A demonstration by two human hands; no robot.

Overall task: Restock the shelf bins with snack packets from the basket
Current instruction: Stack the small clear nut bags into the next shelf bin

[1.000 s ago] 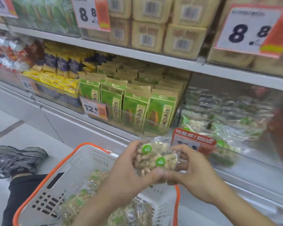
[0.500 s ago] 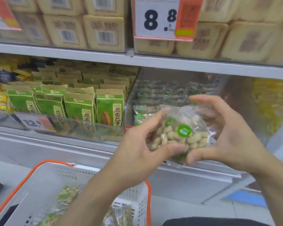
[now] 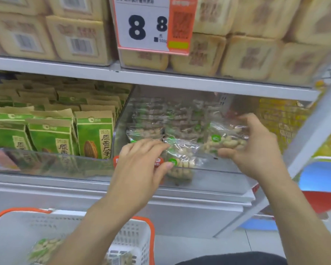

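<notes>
Two clear packets of pale nuts with green stickers are at the front of a clear-walled shelf bin (image 3: 214, 176). My left hand (image 3: 141, 169) pinches the nearer packet (image 3: 182, 159) between thumb and fingers, low behind the bin's front wall. My right hand (image 3: 256, 148) grips the second packet (image 3: 225, 140) a little higher and to the right, inside the bin. More such packets (image 3: 161, 119) are stacked deeper in the bin. The white basket with an orange rim (image 3: 141, 222) sits at the lower left and holds more nut packets (image 3: 44, 247).
Left of the bin stand rows of green and kraft seed bags (image 3: 94, 136) behind a clear front panel. The shelf above (image 3: 180, 81) carries beige boxes and an 8.8 price tag (image 3: 151, 25). A slanted grey upright (image 3: 310, 138) is at the right.
Both hands held the packets together in front of the bin. They have now moved apart and forward into the bin, one packet in each hand. The view has shifted right and closer.
</notes>
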